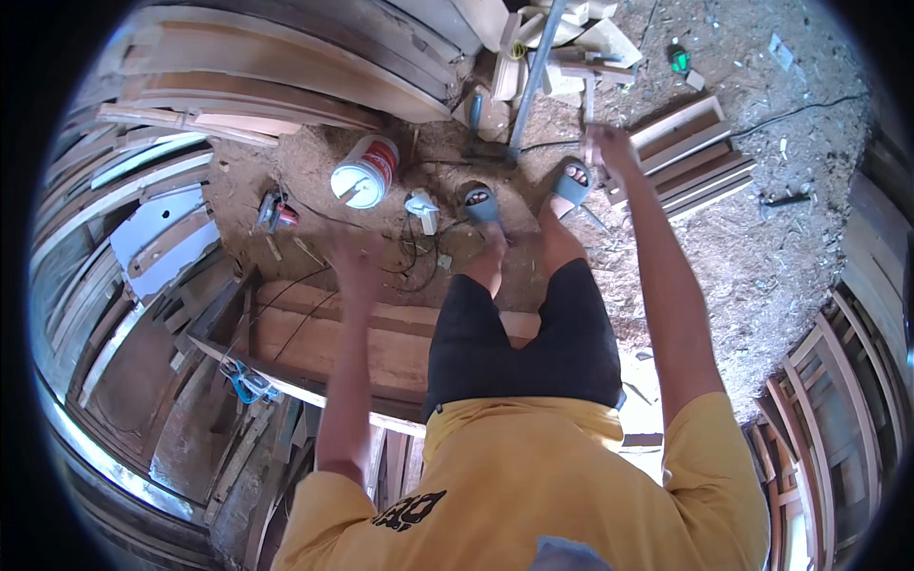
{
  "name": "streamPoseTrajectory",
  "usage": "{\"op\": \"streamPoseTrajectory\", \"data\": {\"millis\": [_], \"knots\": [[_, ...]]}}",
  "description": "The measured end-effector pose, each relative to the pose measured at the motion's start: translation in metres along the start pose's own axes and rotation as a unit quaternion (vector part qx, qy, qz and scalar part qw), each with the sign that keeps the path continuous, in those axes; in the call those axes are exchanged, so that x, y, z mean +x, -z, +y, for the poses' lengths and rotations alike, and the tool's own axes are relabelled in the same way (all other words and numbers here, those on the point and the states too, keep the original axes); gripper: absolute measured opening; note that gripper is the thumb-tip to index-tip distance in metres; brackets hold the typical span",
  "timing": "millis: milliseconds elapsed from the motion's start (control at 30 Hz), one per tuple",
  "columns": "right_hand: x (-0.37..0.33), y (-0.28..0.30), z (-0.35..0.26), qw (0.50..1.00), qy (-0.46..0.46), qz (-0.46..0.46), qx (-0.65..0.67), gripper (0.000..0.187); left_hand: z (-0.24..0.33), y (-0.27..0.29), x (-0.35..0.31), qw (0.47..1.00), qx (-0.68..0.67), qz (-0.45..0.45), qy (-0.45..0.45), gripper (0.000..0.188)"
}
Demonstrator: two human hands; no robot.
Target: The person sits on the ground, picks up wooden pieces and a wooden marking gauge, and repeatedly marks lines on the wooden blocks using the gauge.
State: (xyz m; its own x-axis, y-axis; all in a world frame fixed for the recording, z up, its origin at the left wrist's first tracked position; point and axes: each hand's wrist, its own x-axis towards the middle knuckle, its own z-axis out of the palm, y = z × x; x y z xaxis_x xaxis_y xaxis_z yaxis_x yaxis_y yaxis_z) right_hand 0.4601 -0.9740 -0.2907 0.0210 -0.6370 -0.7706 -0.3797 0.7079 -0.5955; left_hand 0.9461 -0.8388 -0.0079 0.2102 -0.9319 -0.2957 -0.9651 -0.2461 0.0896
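My left hand (pixel 355 266) hangs over the floor beside the wooden trough-like box, smeared by motion. Its fingers cannot be made out, and nothing shows in it. Farther forward, my right hand (pixel 612 152) is reached out by the near-left end of a stack of wooden frame pieces (pixel 681 152). Its fingers look closed, though blurred. A thin, pale strip (pixel 589 98) runs away from the fingertips; whether it is held or lies behind them is unclear. A white bucket with a red label (pixel 367 171) stands ahead of my left hand.
A red-and-grey power tool (pixel 278 209) and a white socket box (pixel 424 211) lie among cords. A metal bar (pixel 536 76) leans near wood offcuts (pixel 605 43). Behind my left arm is the long wooden box (pixel 300 333); a blue tool (pixel 249 383) sits beside it. Planks line the left.
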Motion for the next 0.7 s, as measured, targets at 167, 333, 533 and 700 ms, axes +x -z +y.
{"op": "streamPoseTrajectory", "data": {"millis": [167,333,533,700], "knots": [[0.117,-0.031,-0.091,0.972,0.103,0.030,0.210,0.055,0.042,0.057,0.253,0.908,-0.077,0.349,-0.221,0.109],[0.215,-0.052,-0.110,0.984,0.064,0.137,0.089,0.085,0.074,0.023,0.376,0.795,-0.071,0.562,-0.216,0.099],[0.276,-0.070,-0.088,0.934,0.137,0.322,-0.068,0.095,0.018,-0.005,0.412,0.686,-0.022,0.686,-0.241,0.081],[0.230,-0.110,-0.113,0.884,0.207,0.356,0.220,0.046,0.031,-0.010,0.410,0.673,-0.001,0.716,-0.188,0.074]]}}
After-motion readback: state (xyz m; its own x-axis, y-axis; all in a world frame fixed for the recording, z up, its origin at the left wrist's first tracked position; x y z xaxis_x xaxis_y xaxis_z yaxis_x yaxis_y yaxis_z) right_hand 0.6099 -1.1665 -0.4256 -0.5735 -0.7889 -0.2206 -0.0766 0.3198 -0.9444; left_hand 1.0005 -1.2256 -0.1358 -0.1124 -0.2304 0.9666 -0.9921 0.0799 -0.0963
